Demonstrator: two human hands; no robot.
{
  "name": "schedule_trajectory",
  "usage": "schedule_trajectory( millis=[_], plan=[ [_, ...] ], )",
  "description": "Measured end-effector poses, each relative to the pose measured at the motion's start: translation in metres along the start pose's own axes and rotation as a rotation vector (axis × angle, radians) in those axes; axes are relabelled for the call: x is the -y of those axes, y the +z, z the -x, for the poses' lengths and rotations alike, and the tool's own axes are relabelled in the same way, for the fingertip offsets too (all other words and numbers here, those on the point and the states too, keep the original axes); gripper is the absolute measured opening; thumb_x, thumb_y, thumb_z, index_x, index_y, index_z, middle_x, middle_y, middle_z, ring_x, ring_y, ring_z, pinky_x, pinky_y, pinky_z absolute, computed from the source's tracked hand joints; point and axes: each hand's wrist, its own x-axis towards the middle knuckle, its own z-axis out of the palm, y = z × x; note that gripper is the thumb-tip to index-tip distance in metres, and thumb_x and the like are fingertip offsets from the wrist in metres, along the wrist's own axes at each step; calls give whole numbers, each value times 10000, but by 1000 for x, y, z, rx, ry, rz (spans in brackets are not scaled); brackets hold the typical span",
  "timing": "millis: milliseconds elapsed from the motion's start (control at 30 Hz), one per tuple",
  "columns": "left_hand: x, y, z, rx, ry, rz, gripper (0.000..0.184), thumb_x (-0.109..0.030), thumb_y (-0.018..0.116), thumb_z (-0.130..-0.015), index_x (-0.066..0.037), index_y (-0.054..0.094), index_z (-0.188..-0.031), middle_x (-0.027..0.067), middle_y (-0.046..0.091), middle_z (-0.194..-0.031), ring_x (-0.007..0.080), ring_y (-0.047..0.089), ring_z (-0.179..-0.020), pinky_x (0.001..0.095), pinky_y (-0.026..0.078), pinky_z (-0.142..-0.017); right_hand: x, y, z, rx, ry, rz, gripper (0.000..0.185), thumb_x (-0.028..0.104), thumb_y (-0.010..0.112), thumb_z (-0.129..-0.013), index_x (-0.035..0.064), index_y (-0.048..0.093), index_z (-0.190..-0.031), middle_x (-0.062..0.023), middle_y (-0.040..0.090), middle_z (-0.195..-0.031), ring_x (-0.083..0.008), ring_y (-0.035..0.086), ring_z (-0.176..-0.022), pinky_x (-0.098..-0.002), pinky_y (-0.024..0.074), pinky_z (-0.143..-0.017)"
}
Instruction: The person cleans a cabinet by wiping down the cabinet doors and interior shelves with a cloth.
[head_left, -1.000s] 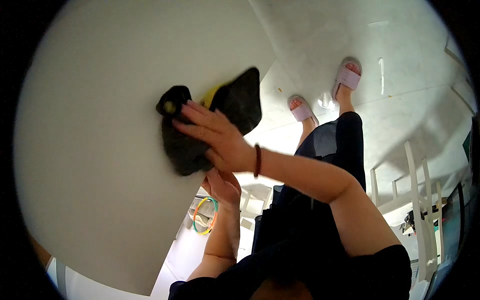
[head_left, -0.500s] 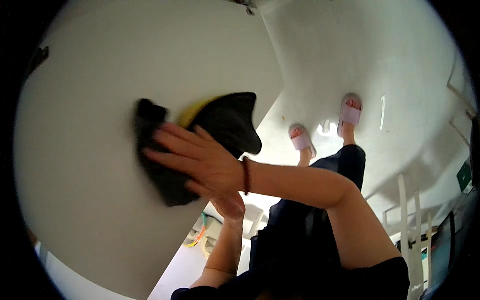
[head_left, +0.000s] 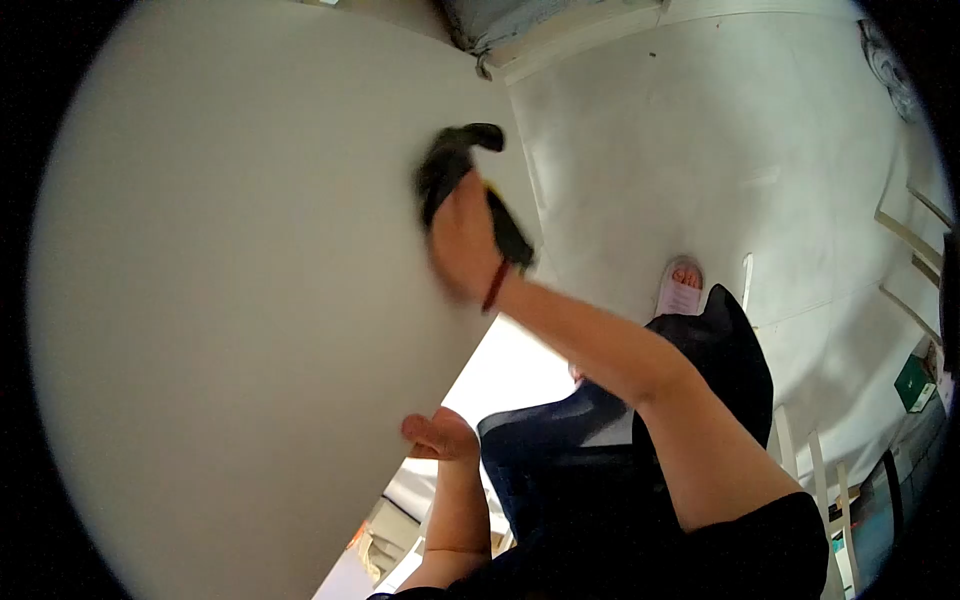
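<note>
My right hand (head_left: pixel 467 240), with a dark red band at its wrist, is pressed over a bunched black cloth (head_left: pixel 447 172) on the white tabletop (head_left: pixel 250 300). The hand and cloth are smeared by motion. A bit of yellow shows on the cloth beside my fingers, and part of it sticks out past the hand on both sides. My left hand (head_left: pixel 441 435) rests at the table's near edge with its fingers curled together. Nothing shows in it.
Beyond the table corner lies a pale floor (head_left: pixel 620 170), where my foot in a pink slipper (head_left: pixel 681 290) stands. A grey covered object (head_left: pixel 530 22) is past the far edge. White chair parts (head_left: pixel 905 235) and a green box (head_left: pixel 914 384) are on the right.
My right hand has swept the cloth toward the far right corner of the table, and the cloth has bunched up. My left hand now shows apart from the right, at the edge.
</note>
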Motion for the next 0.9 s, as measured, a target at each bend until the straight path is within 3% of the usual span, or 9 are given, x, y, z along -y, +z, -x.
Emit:
schedule_trajectory(
  millis=[67,100,167,200,333,500,533,700,900],
  plan=[
    [30,-13,8,-110,249,-822,540,-365,575,-883,37,429,-1213,195,527,-1148,365,547,-992,475,451,-807,38,24,11,100,-375,-22,444,25,449,-821,-76,393,-1250,-282,461,-1198,-421,435,-1150,-440,359,-982],
    [36,-19,4,-156,368,-1042,576,-385,569,-881,37,405,-1237,210,503,-1168,366,540,-1007,477,455,-812,84,40,10,151,-787,294,461,34,485,-804,-56,411,-1249,-282,455,-1205,-423,437,-1144,-446,366,-974],
    [37,-17,-8,-203,523,-1241,647,-425,557,-878,36,355,-1285,238,456,-1209,367,527,-1037,480,463,-823,93,54,-17,192,-1019,261,497,54,542,-763,-22,445,-1245,-283,438,-1234,-433,431,-1147,-464,371,-970],
    [30,-14,-20,-213,488,-1173,683,-445,551,-876,36,331,-1309,252,433,-1229,368,521,-1052,482,467,-829,82,60,-37,185,-992,281,487,70,507,-811,-2,424,-1286,-262,404,-1305,-407,396,-1210,-450,325,-1022],
    [-55,49,-57,-362,-166,585,679,-569,467,-874,-17,424,-1268,147,504,-1175,257,516,-1071,409,452,-871,10,29,-107,165,-684,238,432,202,394,-944,-30,390,-1308,-236,404,-1349,-358,372,-1266,-396,270,-1085],
    [-44,22,-62,-466,82,30,752,-633,437,-852,-19,417,-1285,133,467,-1254,257,469,-1142,405,398,-950,-148,-62,-54,-86,-201,627,473,131,388,-903,-114,331,-1304,-305,415,-1310,-377,371,-1268,-393,244,-1103],
    [-51,22,-64,-455,87,69,760,-635,451,-845,-17,415,-1286,134,464,-1259,260,469,-1141,405,397,-950,-156,-56,-35,-50,-5,270,489,102,408,-885,-110,312,-1315,-305,395,-1327,-386,359,-1274,-401,237,-1105],
    [-65,28,-52,-383,-17,485,617,-547,354,-913,-18,393,-1229,176,416,-1220,299,448,-1143,501,419,-926,-57,-39,7,156,-480,448,533,17,436,-859,-37,287,-1368,-285,309,-1392,-409,290,-1311,-435,214,-1114],
    [-68,34,-43,-543,-8,165,762,-630,390,-863,-41,317,-1341,198,380,-1240,323,372,-1209,535,370,-985,-226,-77,-163,-24,-126,746,477,147,352,-934,-79,305,-1351,-283,332,-1388,-385,330,-1293,-383,237,-1110]
  ],
)
